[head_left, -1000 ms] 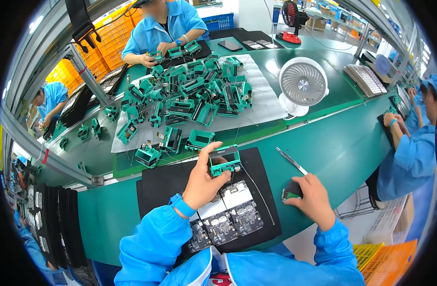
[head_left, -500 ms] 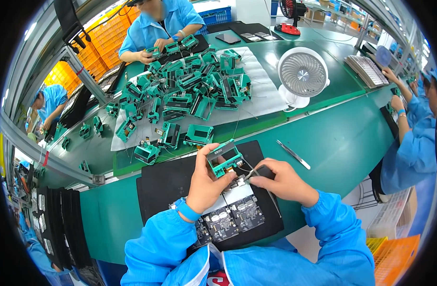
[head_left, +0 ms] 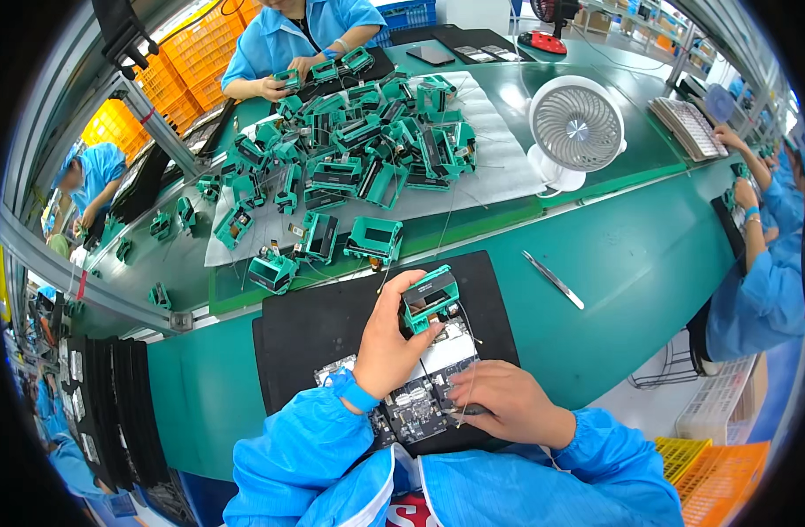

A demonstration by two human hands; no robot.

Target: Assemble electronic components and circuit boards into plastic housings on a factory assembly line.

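My left hand (head_left: 390, 341) is closed around a green plastic housing (head_left: 431, 297) with a dark window, holding it tilted above the far end of a panel of black circuit boards (head_left: 417, 409). A thin cable trails from the housing's right side. My right hand (head_left: 508, 400) is low over the right side of the boards, its fingers curled and closed. Something dark shows under those fingers, mostly hidden, so its kind cannot be made out. The panel lies on a black mat (head_left: 301, 325), and a white area shows on it between the hands.
A heap of similar green housings (head_left: 341, 149) covers a white sheet beyond the mat. Metal tweezers (head_left: 554, 280) lie to the right, below a white fan (head_left: 576, 132). Across the bench a person (head_left: 301, 44) handles green housings. Black trays (head_left: 132, 404) stand at the left.
My right hand has moved away from the housing, down toward me over the boards. My left hand still holds the housing, now slightly farther right. The whole view has shifted a little.
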